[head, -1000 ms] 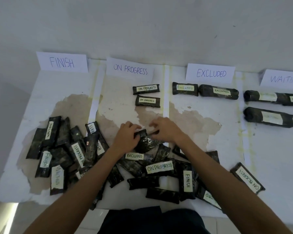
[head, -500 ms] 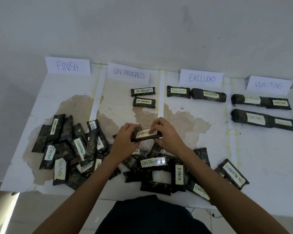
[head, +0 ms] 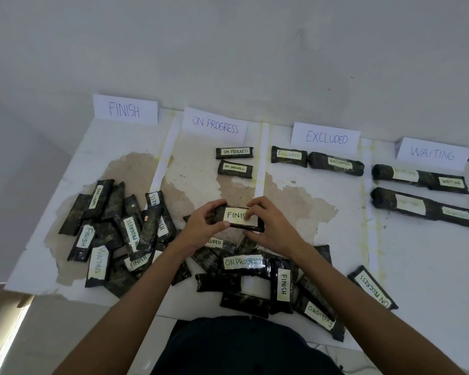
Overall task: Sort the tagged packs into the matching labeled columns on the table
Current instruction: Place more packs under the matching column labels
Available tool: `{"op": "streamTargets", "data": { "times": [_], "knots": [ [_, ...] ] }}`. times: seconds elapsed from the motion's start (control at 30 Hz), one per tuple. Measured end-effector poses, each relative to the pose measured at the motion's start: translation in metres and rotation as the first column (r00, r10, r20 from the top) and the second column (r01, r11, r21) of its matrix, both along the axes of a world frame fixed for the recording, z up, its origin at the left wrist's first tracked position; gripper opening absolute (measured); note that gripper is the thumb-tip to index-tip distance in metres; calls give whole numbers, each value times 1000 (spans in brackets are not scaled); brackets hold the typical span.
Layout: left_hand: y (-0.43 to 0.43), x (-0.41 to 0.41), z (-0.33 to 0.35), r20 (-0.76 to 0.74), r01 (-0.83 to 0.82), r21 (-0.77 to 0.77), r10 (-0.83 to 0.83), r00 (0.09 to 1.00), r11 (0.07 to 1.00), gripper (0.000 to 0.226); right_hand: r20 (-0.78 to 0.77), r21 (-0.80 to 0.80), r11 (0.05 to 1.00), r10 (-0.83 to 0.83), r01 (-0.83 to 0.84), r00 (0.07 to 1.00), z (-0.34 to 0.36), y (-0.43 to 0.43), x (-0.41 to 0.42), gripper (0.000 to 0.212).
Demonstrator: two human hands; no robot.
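Head view shows left hand (head: 205, 226) and right hand (head: 271, 229) both gripping the FINISH pack (head: 236, 215) at frame centre, label up; next move, I judge, carries it to the FINISH column (head: 114, 148), upper left.

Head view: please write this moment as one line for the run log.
held: FINISH pack | left hand: grips its left end | right hand: grips its right end | likely next: column under FINISH sign

The light is soft and rather dim, with weak shadows. A bright strip (head: 3, 345) shines at lower left. The wide lens bends the tabletop (head: 417, 255) edges; far right pack labels (head: 407, 204) look blurred.
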State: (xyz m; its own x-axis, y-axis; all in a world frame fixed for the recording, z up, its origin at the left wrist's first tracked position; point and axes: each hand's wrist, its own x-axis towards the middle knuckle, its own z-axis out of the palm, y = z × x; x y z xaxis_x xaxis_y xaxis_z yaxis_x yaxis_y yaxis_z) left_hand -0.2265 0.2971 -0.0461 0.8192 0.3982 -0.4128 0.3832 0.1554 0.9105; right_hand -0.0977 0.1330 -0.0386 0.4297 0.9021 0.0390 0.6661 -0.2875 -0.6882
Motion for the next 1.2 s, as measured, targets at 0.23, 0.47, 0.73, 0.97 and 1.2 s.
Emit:
{"op": "streamTargets", "data": {
  "times": [0.23, 0.47, 0.73, 0.97, 1.2],
  "knots": [
    [8, -5, 3, 12, -10, 93, 9, 1000, 996, 59, 38, -82, 996, 36, -33, 999, 0, 14, -7, 31],
    [55, -20, 11, -40, -41, 261, 53, 998, 965, 56, 207, -94, 995, -5, 25, 978, 6, 72, -18, 39],
    [163, -45, 21, -127, -89, 380, 148, 981, 921, 49, 222, -171, 983, -23, 62, 975, 22, 175, -33, 41],
    [271, -53, 6, -238, 70, 513, 64, 969, 855, 53, 204, -219, 968, -73, 119, 976, 10, 284, -30, 39],
    [351, -32, -25, -294, 221, 572, -54, 954, 790, 55, 227, -290, 943, -99, 164, 969, -22, 373, -9, 38]
  ]
}}
